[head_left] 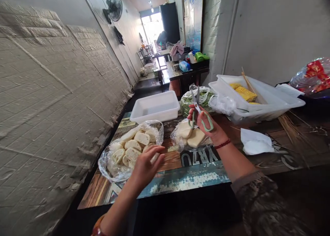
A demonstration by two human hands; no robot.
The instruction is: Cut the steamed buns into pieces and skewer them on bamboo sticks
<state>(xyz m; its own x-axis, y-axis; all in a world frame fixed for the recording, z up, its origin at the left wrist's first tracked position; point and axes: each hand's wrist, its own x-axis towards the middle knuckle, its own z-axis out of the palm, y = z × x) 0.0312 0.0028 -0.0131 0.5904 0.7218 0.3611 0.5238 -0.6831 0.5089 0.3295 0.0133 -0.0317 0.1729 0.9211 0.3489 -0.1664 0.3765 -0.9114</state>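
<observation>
My right hand (206, 122) grips a pair of scissors (196, 107) with pale green handles, blades pointing up and slightly parted. Below it lies a clear plastic bag with flat, pale yellowish slabs (196, 137). My left hand (146, 165) holds nothing; its fingers are stretched out and apart. It hovers at the right edge of a clear plastic bag (103, 165) full of pale round slices (133, 145) that look like bread or gluten. Whether its fingertips touch the bag I cannot tell.
Behind the bags stands a white plastic tub (154, 107). A bag of green vegetables (184, 105) sits beside it. At right, a white bin (273, 103) holds corn (244, 93) and skewers; thin sticks (291, 126) and white paper (255, 141) lie nearby. A brick-patterned wall (51, 108) borders the left.
</observation>
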